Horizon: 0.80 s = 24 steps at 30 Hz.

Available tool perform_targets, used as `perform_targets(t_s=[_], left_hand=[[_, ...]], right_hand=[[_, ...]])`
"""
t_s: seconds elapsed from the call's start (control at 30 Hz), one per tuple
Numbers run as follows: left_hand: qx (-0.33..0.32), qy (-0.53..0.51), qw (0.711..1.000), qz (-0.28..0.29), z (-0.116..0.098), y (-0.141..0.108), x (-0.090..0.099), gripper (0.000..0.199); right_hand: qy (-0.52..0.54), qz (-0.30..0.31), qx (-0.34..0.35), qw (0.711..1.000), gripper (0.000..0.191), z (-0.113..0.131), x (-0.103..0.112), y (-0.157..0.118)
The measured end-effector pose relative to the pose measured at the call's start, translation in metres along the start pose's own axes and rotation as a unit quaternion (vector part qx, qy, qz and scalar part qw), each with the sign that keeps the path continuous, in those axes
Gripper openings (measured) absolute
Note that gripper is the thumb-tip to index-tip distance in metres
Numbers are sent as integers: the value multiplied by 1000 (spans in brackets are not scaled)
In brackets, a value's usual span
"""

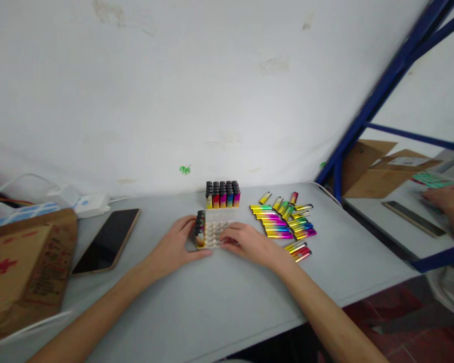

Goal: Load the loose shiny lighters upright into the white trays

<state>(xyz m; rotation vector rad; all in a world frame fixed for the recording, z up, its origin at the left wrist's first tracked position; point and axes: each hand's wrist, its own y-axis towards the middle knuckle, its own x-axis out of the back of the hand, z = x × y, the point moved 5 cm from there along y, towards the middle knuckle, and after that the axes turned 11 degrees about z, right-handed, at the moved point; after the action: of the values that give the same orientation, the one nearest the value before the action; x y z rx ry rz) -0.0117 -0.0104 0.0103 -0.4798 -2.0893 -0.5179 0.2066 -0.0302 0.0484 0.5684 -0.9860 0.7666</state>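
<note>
A pale tray (220,228) with rows of round hollows lies on the grey table. Its left end holds an upright column of black-topped lighters (200,229). My left hand (177,242) curves round that end, thumb along the front edge, holding the tray. Over the tray's right part is my right hand (245,242), its fingers bent down; whether they hold anything is hidden. Behind the tray stands a block of upright colourful lighters (223,195). Many shiny lighters (276,222) lie loose to the right of my right hand.
A phone (108,241) and a brown paper bag (30,272) lie at left, with a white power strip (93,205) behind. At right are a blue metal frame (382,96), an open cardboard box (382,169) and another person's hand (444,196).
</note>
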Motion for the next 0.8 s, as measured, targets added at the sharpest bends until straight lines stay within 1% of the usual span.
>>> perform_targets(t_s=[0.07,0.13,0.23,0.3,0.37,0.43,0.5,0.6,0.7,0.8], left_hand=[[4,-4,1000,10,4,1,0,73],[2,-1,1000,23,7,1,1,73],[-2,6,999,35,11,1,3,75],[-3,4,999,37,12,1,4,75],[-2,-2,999,39,12,2,4,75],[2,-7,999,43,11,2,3,75],[3,-10,999,46,9,2,3,72],[5,-17,999,46,7,1,4,69],[8,-25,999,45,7,1,3,70],[18,-35,998,41,9,-1,1,72]], right_hand=[[25,-32,-8,999,10,-1,10,-14],[28,-74,-33,996,11,-8,24,-40],[-16,-107,-82,991,11,-23,44,-95],[-45,-117,-110,986,15,-32,53,-133],[-63,-106,-132,984,18,-38,53,-165],[-78,-98,-151,981,23,-44,46,-187],[-85,-84,-151,981,28,-48,33,-197],[-95,-98,-154,979,27,-53,18,-196],[-78,-106,-172,976,25,-53,16,-183],[-17,-103,-191,976,31,-49,22,-162]])
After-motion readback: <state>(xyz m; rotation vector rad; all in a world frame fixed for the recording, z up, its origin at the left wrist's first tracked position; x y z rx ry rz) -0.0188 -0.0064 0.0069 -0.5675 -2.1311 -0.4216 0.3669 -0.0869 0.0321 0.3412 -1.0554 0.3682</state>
